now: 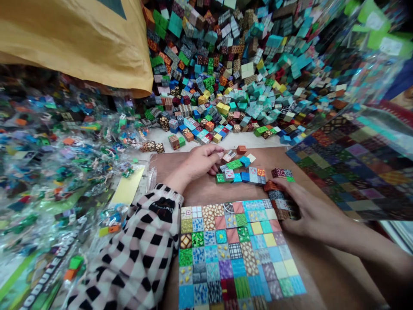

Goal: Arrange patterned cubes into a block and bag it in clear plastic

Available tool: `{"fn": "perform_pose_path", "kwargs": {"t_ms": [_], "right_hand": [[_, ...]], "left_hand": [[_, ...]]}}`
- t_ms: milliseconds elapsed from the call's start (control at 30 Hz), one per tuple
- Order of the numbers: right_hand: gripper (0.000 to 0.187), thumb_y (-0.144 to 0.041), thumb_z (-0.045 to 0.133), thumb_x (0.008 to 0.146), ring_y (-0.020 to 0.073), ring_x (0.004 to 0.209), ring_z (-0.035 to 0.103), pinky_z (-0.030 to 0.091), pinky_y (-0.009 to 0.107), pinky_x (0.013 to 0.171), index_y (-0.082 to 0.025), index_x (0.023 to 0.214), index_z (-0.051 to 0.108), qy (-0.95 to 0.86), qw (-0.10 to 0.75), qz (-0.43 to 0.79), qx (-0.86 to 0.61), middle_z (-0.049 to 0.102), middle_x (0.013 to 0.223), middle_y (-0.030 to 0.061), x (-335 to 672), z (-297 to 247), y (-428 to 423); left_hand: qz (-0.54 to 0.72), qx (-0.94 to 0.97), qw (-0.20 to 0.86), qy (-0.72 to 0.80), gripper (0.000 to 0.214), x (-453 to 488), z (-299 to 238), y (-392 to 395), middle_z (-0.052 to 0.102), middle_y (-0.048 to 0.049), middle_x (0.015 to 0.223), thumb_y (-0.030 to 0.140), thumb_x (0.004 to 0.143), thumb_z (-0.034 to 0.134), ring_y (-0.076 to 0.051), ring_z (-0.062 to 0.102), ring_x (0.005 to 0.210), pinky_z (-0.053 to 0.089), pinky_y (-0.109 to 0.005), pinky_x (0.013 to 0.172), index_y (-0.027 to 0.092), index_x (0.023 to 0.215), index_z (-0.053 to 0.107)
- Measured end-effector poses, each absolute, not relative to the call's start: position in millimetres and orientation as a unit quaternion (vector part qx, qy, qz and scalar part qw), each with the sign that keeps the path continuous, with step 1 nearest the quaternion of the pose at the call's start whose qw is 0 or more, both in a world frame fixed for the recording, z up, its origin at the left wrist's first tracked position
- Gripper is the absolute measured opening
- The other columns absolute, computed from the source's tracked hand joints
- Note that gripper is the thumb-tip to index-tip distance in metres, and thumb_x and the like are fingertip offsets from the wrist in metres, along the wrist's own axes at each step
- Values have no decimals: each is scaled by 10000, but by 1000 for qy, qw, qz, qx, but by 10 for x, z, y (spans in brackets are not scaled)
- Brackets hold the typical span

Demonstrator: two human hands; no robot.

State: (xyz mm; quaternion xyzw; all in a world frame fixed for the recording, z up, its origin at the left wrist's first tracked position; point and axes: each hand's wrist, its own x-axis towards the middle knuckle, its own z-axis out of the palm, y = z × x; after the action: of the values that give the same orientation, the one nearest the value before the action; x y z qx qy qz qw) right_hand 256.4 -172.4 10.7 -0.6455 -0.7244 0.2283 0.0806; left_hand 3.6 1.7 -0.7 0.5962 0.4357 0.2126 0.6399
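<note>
My left hand (204,162) lies with curled fingers at the left end of a loose cluster of small printed cubes (240,175). Its fingertips are beside a white-patterned cube (229,156); whether anything is inside them is hidden. My right hand (298,204) is closed round a short row of cubes (280,199) in orange, grey, white and brown, thumb on the near side and fingers on the far side. Between my forearms sits a flat block of cubes (226,254) packed in a square grid, each with a different pixel pattern.
A large heap of loose cubes (226,73) rises at the back. Bagged small colourful parts (64,142) cover the left, with a yellow paper bag (80,47) above. At right leans a clear bag of packed cubes (358,163). Brown board (200,191) lies beneath the work.
</note>
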Motion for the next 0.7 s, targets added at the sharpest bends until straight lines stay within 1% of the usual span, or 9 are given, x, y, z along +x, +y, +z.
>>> {"fn": "perform_pose_path", "kwargs": {"t_ms": [167,300,500,700], "right_hand": [[763,-333,630,748,379,1210,580,543,497,960,-275,1453,342,-729,81,223,-643,557,1361,115,2531,117,-1717],[799,-316,648,735,385,1189,593,559,497,934,-296,1466,328,-731,87,217,-641,573,1347,108,2532,121,-1718],[813,-331,652,737,387,1198,587,553,512,937,-306,1473,309,-735,85,213,-637,554,1374,102,2556,100,-1720],[785,-347,649,722,385,1175,600,560,501,925,-289,1447,353,-728,86,217,-644,589,1320,103,2548,100,-1710]], "left_hand": [[217,596,643,429,177,35,-12,13,617,25,690,121,951,506,-63,569,483,478,-202,504,157,1076,626],[217,598,645,424,165,35,-12,19,623,20,695,132,949,516,-59,570,483,470,-194,504,166,1058,636],[214,595,643,431,163,38,1,11,611,25,695,135,949,510,-63,570,488,475,-203,509,168,1050,635],[212,596,642,432,162,39,6,6,608,23,711,151,950,513,-61,568,494,469,-201,506,167,1053,638]]}}
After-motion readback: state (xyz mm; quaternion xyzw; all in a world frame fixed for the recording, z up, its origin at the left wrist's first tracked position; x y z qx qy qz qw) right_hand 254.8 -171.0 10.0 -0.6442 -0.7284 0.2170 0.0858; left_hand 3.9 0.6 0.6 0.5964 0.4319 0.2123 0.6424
